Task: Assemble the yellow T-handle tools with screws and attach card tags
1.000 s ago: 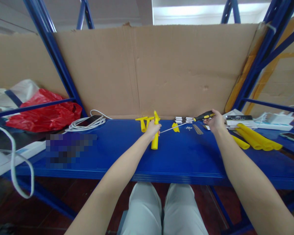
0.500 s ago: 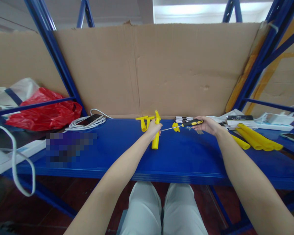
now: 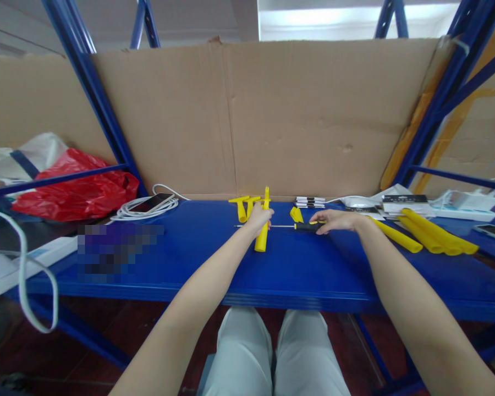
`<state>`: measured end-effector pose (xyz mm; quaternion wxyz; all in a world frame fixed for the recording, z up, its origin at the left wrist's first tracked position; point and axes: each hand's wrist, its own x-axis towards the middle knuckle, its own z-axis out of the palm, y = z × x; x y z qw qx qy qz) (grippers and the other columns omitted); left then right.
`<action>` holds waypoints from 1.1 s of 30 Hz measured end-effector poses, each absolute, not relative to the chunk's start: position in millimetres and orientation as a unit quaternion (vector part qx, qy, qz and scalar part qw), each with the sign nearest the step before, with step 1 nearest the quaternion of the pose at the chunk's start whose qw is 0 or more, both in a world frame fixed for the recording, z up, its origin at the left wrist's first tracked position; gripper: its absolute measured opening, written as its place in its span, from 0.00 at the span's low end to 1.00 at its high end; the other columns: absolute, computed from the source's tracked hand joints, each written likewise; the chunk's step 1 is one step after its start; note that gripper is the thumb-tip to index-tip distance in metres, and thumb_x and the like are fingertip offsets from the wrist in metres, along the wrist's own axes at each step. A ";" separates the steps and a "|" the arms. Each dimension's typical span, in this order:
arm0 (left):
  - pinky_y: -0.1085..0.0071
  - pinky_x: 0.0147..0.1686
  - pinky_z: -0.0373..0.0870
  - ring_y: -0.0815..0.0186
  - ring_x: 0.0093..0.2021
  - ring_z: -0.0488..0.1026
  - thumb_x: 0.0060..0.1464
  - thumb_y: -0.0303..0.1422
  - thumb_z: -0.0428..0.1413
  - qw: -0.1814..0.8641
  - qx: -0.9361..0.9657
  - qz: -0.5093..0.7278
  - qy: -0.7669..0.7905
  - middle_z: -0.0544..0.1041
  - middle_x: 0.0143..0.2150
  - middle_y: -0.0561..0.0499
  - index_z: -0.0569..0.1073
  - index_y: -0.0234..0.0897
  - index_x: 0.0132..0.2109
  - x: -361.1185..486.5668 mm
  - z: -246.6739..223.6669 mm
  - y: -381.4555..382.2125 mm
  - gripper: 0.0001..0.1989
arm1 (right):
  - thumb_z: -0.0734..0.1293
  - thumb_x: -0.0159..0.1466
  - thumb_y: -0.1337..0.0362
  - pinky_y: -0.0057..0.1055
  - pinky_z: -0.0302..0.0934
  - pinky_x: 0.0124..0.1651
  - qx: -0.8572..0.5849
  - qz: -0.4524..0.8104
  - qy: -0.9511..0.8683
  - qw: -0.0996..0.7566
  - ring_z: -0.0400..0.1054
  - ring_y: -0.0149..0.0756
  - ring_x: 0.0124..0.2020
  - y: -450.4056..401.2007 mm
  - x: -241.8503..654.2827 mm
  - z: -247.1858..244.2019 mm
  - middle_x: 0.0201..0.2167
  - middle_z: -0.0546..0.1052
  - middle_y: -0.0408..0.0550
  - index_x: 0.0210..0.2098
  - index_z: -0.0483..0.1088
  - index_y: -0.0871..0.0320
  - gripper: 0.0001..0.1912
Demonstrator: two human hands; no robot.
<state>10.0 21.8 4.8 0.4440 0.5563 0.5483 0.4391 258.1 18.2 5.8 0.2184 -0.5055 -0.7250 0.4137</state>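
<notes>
Cardboard backdrop (image 3: pixel 247 121): stands behind everything, a broad brown sheet between blue posts.
Blue worktop (image 3: pixel 309 269): carries the yellow parts, with yellow tubes (image 3: pixel 431 234) fanned out toward the right end.
Screwdriver (image 3: pixel 304 226): lies crosswise to the person, black-and-yellow handle on the right, thin shaft running left, nearly level, its tip showing past the far side of the left grip (image 3: pixel 258 217). Handle end nearer the right grip (image 3: pixel 340 221).
Yellow T-piece (image 3: pixel 261 241): sits left of the handle, long axis running near to far, square across the shaft; whether the shaft passes through it or behind, I can't tell from here.
Right grip: thumb and fingers narrowed on the handle's end, the arm reaching in from the right.
Left grip: closed around the T-piece's upper part.
</notes>
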 end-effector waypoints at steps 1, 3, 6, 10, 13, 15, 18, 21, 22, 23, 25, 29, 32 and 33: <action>0.77 0.16 0.59 0.74 0.14 0.60 0.52 0.23 0.50 0.434 0.558 0.440 0.554 0.64 0.23 0.60 0.57 0.36 0.59 9.9 4.3 22.8 0.26 | 0.76 0.40 0.63 0.27 0.65 0.29 -0.510 0.389 -0.738 0.208 0.69 0.33 0.30 20.5 257.7 5.0 0.30 0.76 0.43 0.33 0.74 0.56 0.19; 0.76 0.17 0.61 0.73 0.15 0.62 0.52 0.22 0.50 0.403 0.571 0.436 0.566 0.68 0.27 0.56 0.54 0.37 0.62 9.1 2.7 25.3 0.31 | 0.75 0.39 0.62 0.30 0.65 0.35 -0.528 0.331 -0.760 0.186 0.69 0.37 0.34 24.2 256.8 3.8 0.32 0.76 0.44 0.33 0.74 0.56 0.20; 0.72 0.24 0.68 0.68 0.23 0.70 0.49 0.20 0.51 0.325 0.628 0.416 0.572 0.74 0.39 0.46 0.55 0.39 0.64 6.2 -0.5 28.7 0.35 | 0.75 0.39 0.60 0.33 0.63 0.43 -0.548 0.263 -0.780 0.150 0.69 0.43 0.40 26.0 253.5 3.4 0.35 0.77 0.47 0.34 0.73 0.56 0.22; 0.65 0.46 0.70 0.55 0.47 0.75 0.48 0.18 0.53 0.201 0.713 0.375 0.557 0.74 0.51 0.40 0.64 0.39 0.62 2.2 -5.0 29.2 0.33 | 0.74 0.40 0.57 0.34 0.63 0.43 -0.549 0.244 -0.790 0.120 0.69 0.43 0.40 22.6 246.4 5.4 0.36 0.76 0.48 0.35 0.73 0.56 0.22; 0.62 0.53 0.65 0.53 0.54 0.71 0.48 0.18 0.53 0.160 0.748 0.347 0.543 0.74 0.53 0.40 0.67 0.41 0.61 1.9 -7.7 27.2 0.33 | 0.74 0.40 0.56 0.33 0.63 0.41 -0.556 0.241 -0.788 0.110 0.69 0.43 0.37 20.1 242.3 7.4 0.35 0.76 0.47 0.34 0.72 0.56 0.22; 0.62 0.54 0.65 0.54 0.54 0.71 0.48 0.18 0.54 0.158 0.754 0.339 0.540 0.75 0.53 0.41 0.67 0.42 0.61 2.6 -8.3 26.0 0.33 | 0.74 0.39 0.55 0.34 0.63 0.41 -0.559 0.244 -0.785 0.109 0.69 0.43 0.37 19.5 241.3 7.6 0.34 0.76 0.47 0.34 0.72 0.56 0.23; 0.64 0.55 0.65 0.55 0.55 0.71 0.48 0.18 0.53 0.149 0.761 0.328 0.540 0.75 0.53 0.41 0.67 0.39 0.61 3.2 -6.8 24.5 0.32 | 0.74 0.40 0.53 0.34 0.63 0.41 -0.554 0.262 -0.780 0.128 0.70 0.42 0.37 20.2 242.3 5.8 0.34 0.77 0.48 0.34 0.73 0.56 0.23; 0.67 0.56 0.63 0.57 0.57 0.70 0.50 0.19 0.52 0.125 0.772 0.289 0.552 0.74 0.56 0.41 0.65 0.36 0.63 3.1 -3.4 22.1 0.31 | 0.72 0.46 0.51 0.32 0.63 0.40 -0.549 0.285 -0.770 0.156 0.70 0.40 0.37 23.1 245.3 3.0 0.34 0.78 0.48 0.35 0.73 0.57 0.21; 0.68 0.57 0.62 0.58 0.57 0.69 0.51 0.19 0.51 0.115 0.776 0.272 0.558 0.73 0.57 0.42 0.64 0.36 0.63 3.1 -2.4 21.0 0.32 | 0.71 0.49 0.52 0.31 0.64 0.40 -0.549 0.284 -0.768 0.170 0.70 0.39 0.37 24.8 246.7 2.2 0.34 0.78 0.48 0.35 0.74 0.58 0.19; 0.68 0.58 0.61 0.60 0.58 0.68 0.52 0.20 0.51 0.105 0.780 0.256 0.562 0.72 0.58 0.44 0.63 0.36 0.64 3.4 -1.6 19.8 0.32 | 0.70 0.51 0.54 0.31 0.64 0.40 -0.550 0.274 -0.766 0.188 0.71 0.38 0.37 26.7 248.2 1.4 0.33 0.78 0.48 0.35 0.74 0.58 0.17; 0.68 0.59 0.60 0.61 0.60 0.67 0.53 0.20 0.50 0.089 0.789 0.232 0.562 0.71 0.60 0.45 0.61 0.37 0.65 4.4 -0.7 17.4 0.32 | 0.67 0.55 0.60 0.30 0.64 0.39 -0.566 0.231 -0.757 0.230 0.71 0.36 0.35 31.4 252.3 -0.3 0.32 0.78 0.47 0.35 0.74 0.59 0.11; 0.66 0.58 0.61 0.59 0.59 0.67 0.53 0.20 0.49 0.078 0.800 0.213 0.556 0.70 0.60 0.44 0.60 0.36 0.65 7.3 -1.6 14.8 0.32 | 0.63 0.56 0.70 0.28 0.64 0.37 -0.627 0.104 -0.729 0.255 0.71 0.35 0.31 40.6 264.9 -5.0 0.29 0.78 0.47 0.32 0.76 0.59 0.09; 0.66 0.57 0.62 0.59 0.58 0.68 0.54 0.20 0.50 0.076 0.803 0.218 0.549 0.71 0.59 0.44 0.62 0.37 0.64 8.3 -2.7 14.8 0.31 | 0.64 0.55 0.72 0.27 0.64 0.36 -0.649 0.039 -0.729 0.215 0.71 0.35 0.31 45.5 275.1 -9.9 0.28 0.79 0.47 0.29 0.78 0.57 0.10; 0.66 0.57 0.62 0.59 0.58 0.68 0.54 0.21 0.50 0.076 0.804 0.221 0.547 0.72 0.58 0.44 0.62 0.37 0.64 8.3 -2.9 14.9 0.30 | 0.65 0.55 0.72 0.27 0.64 0.36 -0.649 0.025 -0.733 0.202 0.71 0.36 0.31 46.8 277.8 -11.7 0.28 0.79 0.47 0.28 0.78 0.57 0.10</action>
